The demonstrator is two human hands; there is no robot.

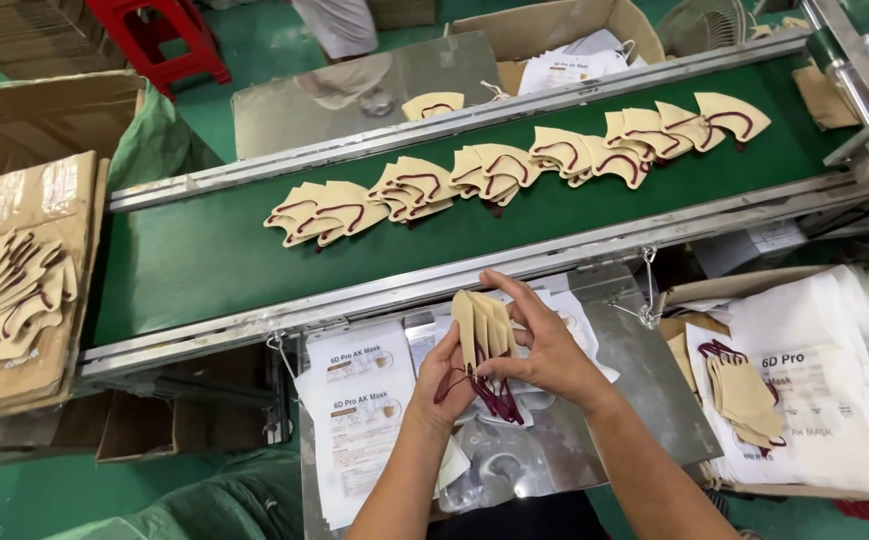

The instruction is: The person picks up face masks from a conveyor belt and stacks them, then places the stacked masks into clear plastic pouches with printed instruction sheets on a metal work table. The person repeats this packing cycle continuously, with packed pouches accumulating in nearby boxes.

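Observation:
Both my hands hold one small stack of folded beige face masks (pixel 481 325) with dark red ear loops, upright above a steel work table (pixel 654 390). My left hand (pixel 441 378) grips the stack from below, with the loops hanging across it. My right hand (pixel 546 345) pinches the stack's right side, fingers spread over its top. Beyond my hands a green conveyor belt (pixel 204 260) carries several overlapping piles of the same masks (pixel 514 170).
White printed pouches (pixel 359 420) lie on the table at left. At right, a box holds white pouches (pixel 834 400) and more masks (pixel 742 390). A cardboard box at left (pixel 24 220) bears a mask pile (pixel 16 295). A red stool (pixel 159 35) stands behind, with a person beside it.

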